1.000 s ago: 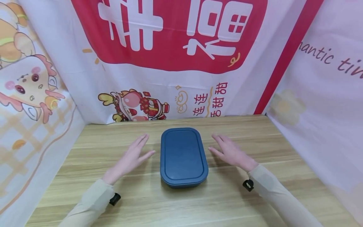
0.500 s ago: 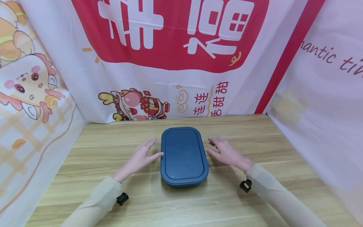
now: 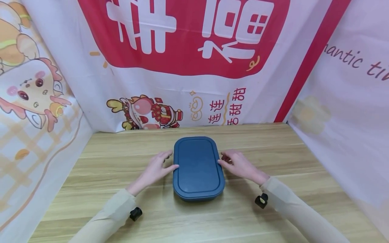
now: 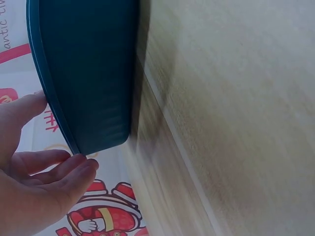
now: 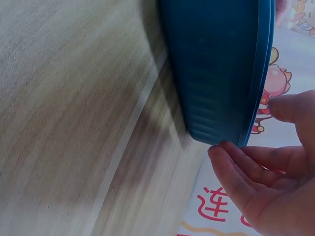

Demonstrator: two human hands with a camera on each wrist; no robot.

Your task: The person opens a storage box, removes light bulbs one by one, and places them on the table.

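A dark blue rectangular food container (image 3: 198,165) with a rounded, fitted lid sits flat on the wooden table. From the left, my left hand (image 3: 155,169) grips its rim: the thumb lies over the lid's edge while the bent fingers reach the side under it. My right hand (image 3: 240,164) holds the opposite rim in the same way, fingers curled beside the wall. In the left wrist view the thumb meets the lid's edge and the fingertips (image 4: 88,167) are by the far corner. The right wrist view has the fingertips (image 5: 221,150) at the container's far lower corner.
The wood-grain table (image 3: 127,216) ends at a white-and-red printed cloth (image 3: 194,72) behind the container. Printed cloths also hang at the left (image 3: 36,141) and right (image 3: 343,135). A small black device (image 3: 136,213) is strapped under the left wrist, another (image 3: 261,200) under the right.
Both hands have moved inward from beside the container to its rim, and their fingers have bent. The thumbs now overlap the lid's edges. The container stays in place.
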